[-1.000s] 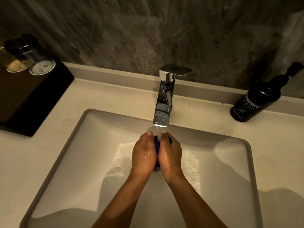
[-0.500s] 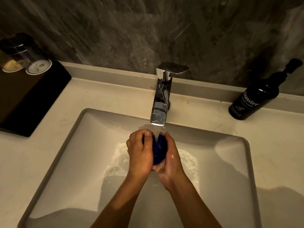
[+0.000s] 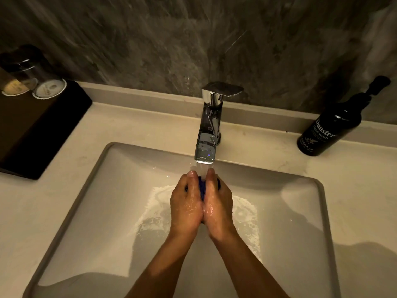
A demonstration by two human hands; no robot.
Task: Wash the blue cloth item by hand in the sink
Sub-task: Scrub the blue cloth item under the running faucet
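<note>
Sink: white rectangular basin set into the pale table; foamy water spread over its floor.

Faucet: chrome, at the back centre of the basin, a stream of water running from its spout onto the hands.

Left hand and right hand: wet, pressed side by side directly under the stream, fingers curled round the cloth between them.

Blue cloth: clamped between both hands above the basin; only a narrow dark-blue strip shows in the gap, so its shape cannot be made out.

Hand wash bottle: black pump bottle with white lettering, standing on the table at right, near the wall.

Black tray: on the table at left, carrying two upturned glasses, apparently on paper coasters.
</note>
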